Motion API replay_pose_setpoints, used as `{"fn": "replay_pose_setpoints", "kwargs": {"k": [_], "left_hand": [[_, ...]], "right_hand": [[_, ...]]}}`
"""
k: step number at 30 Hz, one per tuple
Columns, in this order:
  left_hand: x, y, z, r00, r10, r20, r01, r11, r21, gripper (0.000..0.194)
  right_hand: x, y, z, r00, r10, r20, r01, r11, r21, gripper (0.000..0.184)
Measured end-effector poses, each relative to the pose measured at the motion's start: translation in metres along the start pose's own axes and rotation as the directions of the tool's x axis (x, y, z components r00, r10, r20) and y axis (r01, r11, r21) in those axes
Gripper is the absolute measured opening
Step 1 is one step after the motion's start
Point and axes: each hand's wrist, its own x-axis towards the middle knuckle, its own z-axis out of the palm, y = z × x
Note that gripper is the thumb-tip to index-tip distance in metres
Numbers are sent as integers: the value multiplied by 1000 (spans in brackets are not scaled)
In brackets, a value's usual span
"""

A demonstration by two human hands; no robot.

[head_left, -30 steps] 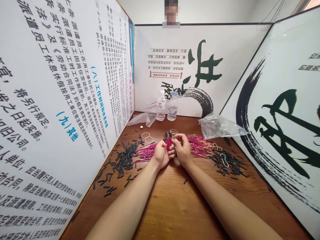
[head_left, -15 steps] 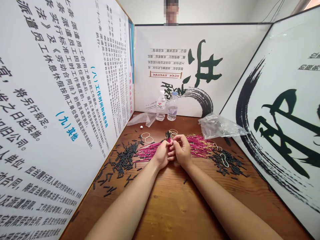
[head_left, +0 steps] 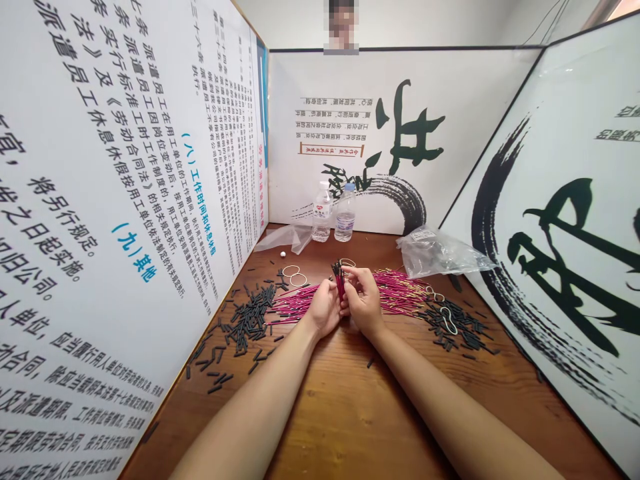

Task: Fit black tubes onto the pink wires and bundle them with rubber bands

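Observation:
A bundle of thin magenta rods with black sleeves on their tips (head_left: 339, 273) stands nearly upright between my two hands. My left hand (head_left: 323, 311) is closed around its left side. On the other side, my right hand (head_left: 365, 301) grips it with curled fingers, the index fingertip close to the black tips. The bundle's lower part is hidden by my hands. Loose magenta rods (head_left: 293, 307) lie to the left of my hands, and more magenta rods with pale gold ends (head_left: 403, 293) lie to the right.
Short black sleeves (head_left: 250, 320) are scattered at left, with more black sleeves (head_left: 457, 327) at right. Pale rubber bands (head_left: 299, 281) lie near the rods. Two water bottles (head_left: 321, 217) and clear plastic bags (head_left: 440, 250) stand behind, before printed panels (head_left: 320, 73). A person is beyond.
The bundle has turned more upright and its black tips now show higher between my hands. My right index finger has moved up toward the tips. My forearms have stayed almost still.

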Motion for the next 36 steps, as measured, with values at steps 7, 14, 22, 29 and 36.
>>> {"fn": "replay_pose_setpoints", "kwargs": {"k": [7,14,22,29,36], "left_hand": [[1,-1,0,999,9,-37,-8,1000,21,9],[1,-2,2,998,3,-65,0,999,48,10],[3,-2,-1,1000,12,9,-12,998,59,15],[1,-1,0,1000,14,11,-15,998,63,6],[4,-6,-3,1000,20,14,-21,994,106,19]], "right_hand": [[0,2,0,1000,5,10,-6,1000,7,33],[1,2,0,1000,-1,-6,1,1000,-1,36],[1,2,3,981,190,-40,-180,965,189,25],[4,2,4,968,240,-77,-206,929,309,9],[5,0,3,972,201,-119,-156,938,311,5]]}}
